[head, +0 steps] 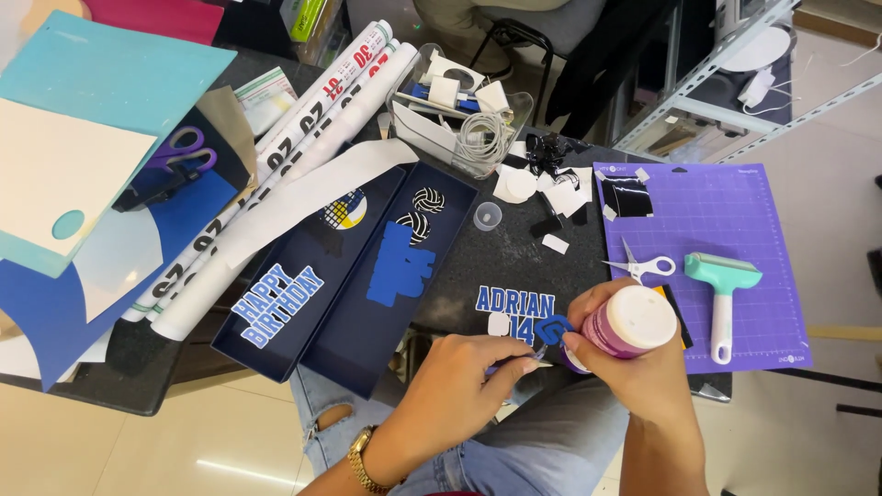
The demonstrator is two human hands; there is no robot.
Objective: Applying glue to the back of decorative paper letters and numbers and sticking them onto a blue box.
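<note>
Head view only: I log both hands low and centre in the frame, above my denim-clad knees and at the near edge of the dark table (514,266).

1. Left hand (459,381): fingers pressed together around a thin tool whose tip points at a small blue paper cutout (554,329). I cannot tell what kind of tool it is; only a short sliver shows past the fingertips. A gold watch (361,459) sits on this wrist.

2. Right hand (625,363): closed around a pink jar with a white lid (632,323), lid tilted towards the camera. The forefinger and thumb of this hand also pinch the blue cutout just left of the jar.

3. Surroundings: blue-and-white name lettering (514,301) lies on the table just beyond the cutout. To the right lies a purple cutting mat (735,211) carrying small white-handled scissors (643,266) and a teal roller (723,285). To the left stands an open navy box (349,303); one half holds white birthday lettering (276,303), the other a blue cut shape (400,266) and two volleyball discs (423,211). Rolled sheets (303,138) lie across the far left, near purple-handled scissors (179,152). A clear tray (459,119) of cables sits at the table's far edge.
</note>
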